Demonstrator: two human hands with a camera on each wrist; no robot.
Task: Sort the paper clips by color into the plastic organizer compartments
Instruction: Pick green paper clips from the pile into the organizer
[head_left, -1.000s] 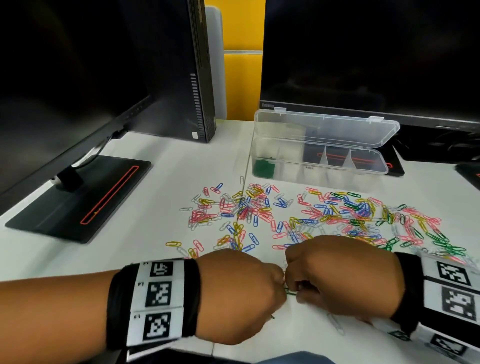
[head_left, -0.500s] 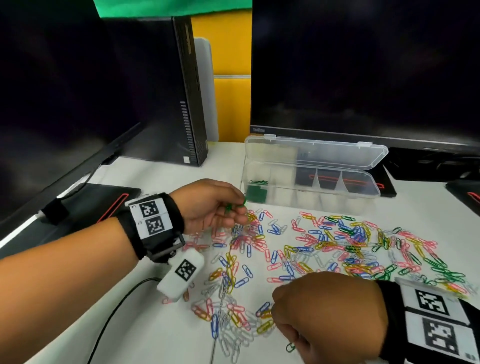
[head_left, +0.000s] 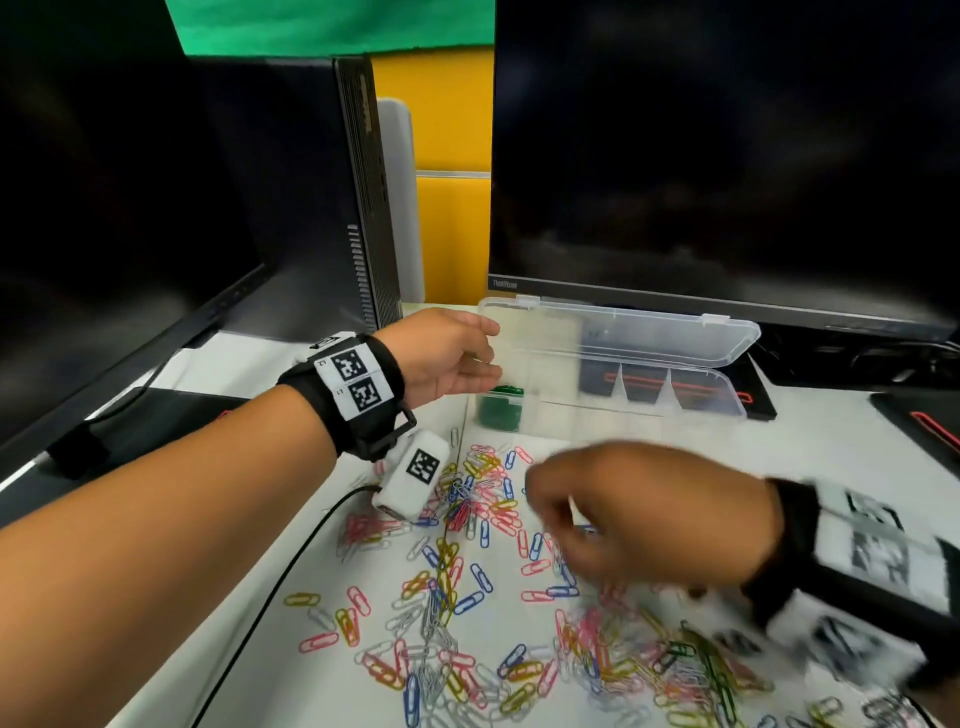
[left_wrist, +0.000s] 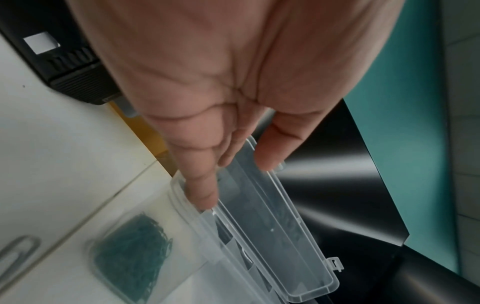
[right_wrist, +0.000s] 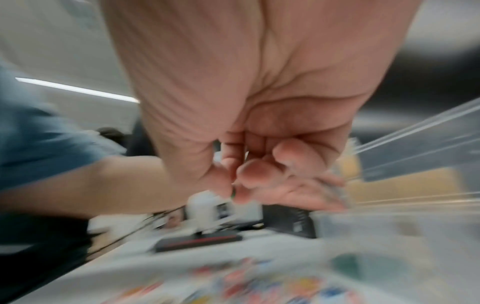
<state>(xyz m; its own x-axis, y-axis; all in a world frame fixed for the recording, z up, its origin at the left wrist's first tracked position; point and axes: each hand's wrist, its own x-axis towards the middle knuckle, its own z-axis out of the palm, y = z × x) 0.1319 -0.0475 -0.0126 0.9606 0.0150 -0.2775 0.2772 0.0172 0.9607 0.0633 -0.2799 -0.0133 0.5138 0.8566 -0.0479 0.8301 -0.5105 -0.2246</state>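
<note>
From the head view, your left hand (head_left: 447, 358) hovers with relaxed, spread fingers over the left end of the clear plastic organizer (head_left: 675, 400), above the compartment of green clips (head_left: 500, 408). Your right hand (head_left: 639, 519), blurred, is over the loose paper clips (head_left: 457, 587) strewn on the white counter (head_left: 810, 457).

The left wrist view shows your fingers (left_wrist: 200, 185) straight and empty at the organizer's rim.

The right wrist view shows your thumb and fingers (right_wrist: 244, 176) pinching a green clip (right_wrist: 233, 194).

Paper clips (head_left: 519, 597) are being carried by the counter (head_left: 831, 457); the organizer (head_left: 613, 379) is being kept behind them, before a monitor (head_left: 727, 156).
</note>
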